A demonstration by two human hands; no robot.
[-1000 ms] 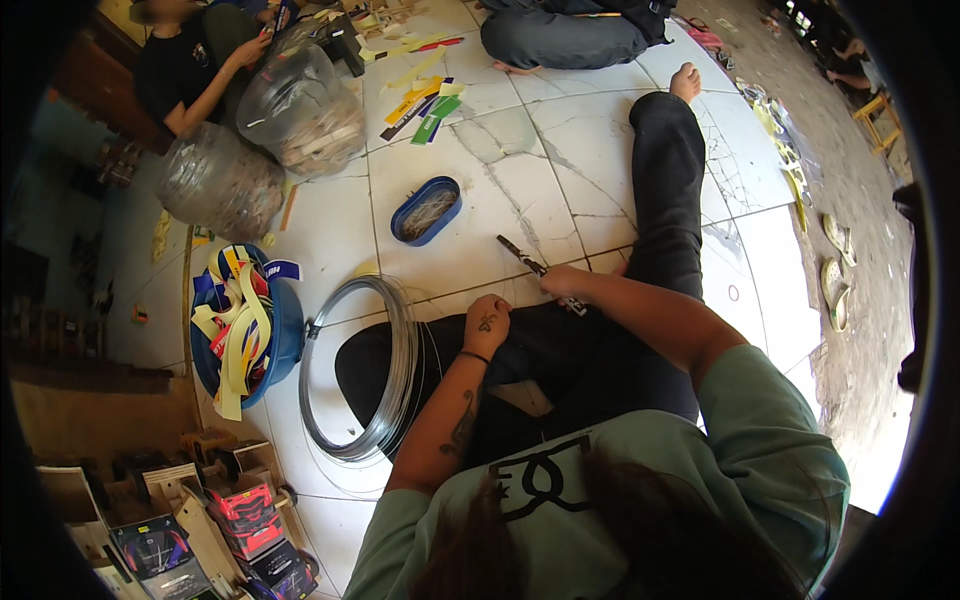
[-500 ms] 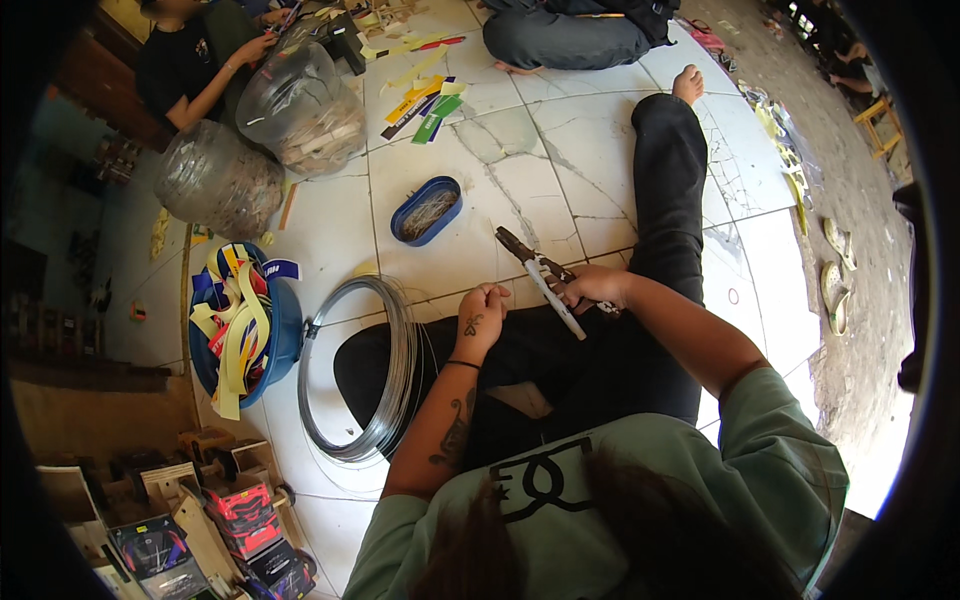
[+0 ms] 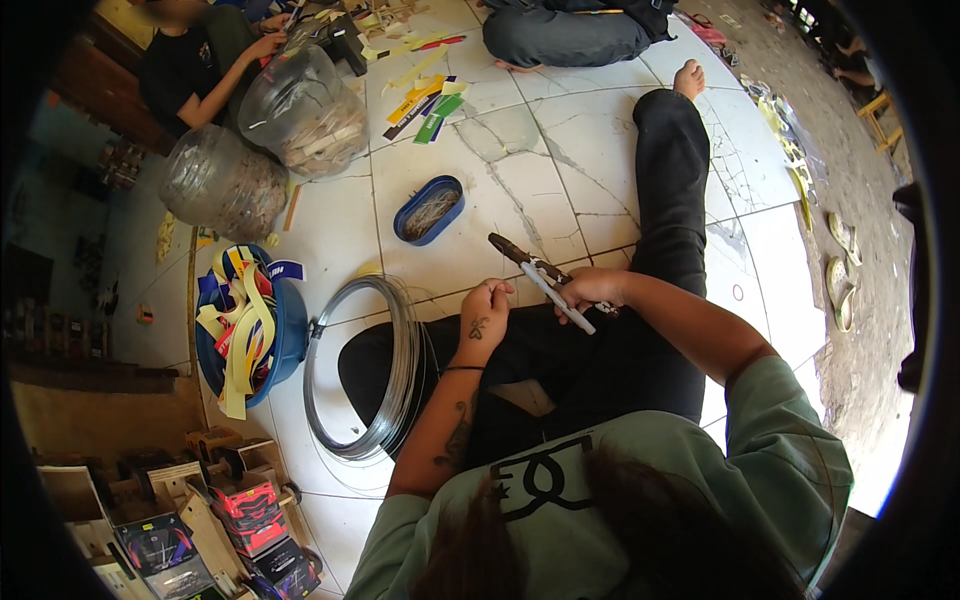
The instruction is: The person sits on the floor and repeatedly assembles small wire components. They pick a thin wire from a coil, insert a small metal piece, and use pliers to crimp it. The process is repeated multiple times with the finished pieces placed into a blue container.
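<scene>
I sit on a tiled floor with one leg stretched out. My right hand [image 3: 590,288] grips a pair of pliers [image 3: 535,275] with white handles, jaws pointing up and left. My left hand [image 3: 487,310] is closed in a fist just left of the pliers, over my lap; whether it pinches a thin wire I cannot tell. A coil of grey wire [image 3: 372,368] lies on the floor beside my left knee. A small blue oval tray [image 3: 430,210] with short wire pieces sits further out.
A blue bucket [image 3: 285,335] of yellow and blue strips stands left of the coil. Two bulging clear bags [image 3: 300,105] lie beyond it. Coloured strips [image 3: 425,110] are scattered ahead. Another person [image 3: 190,60] sits far left, one more [image 3: 570,30] at the top. Boxes [image 3: 240,510] crowd lower left.
My right hand has lifted the pliers from low on the floor up in front of me. My left hand rose with it and stays close beside the pliers.
</scene>
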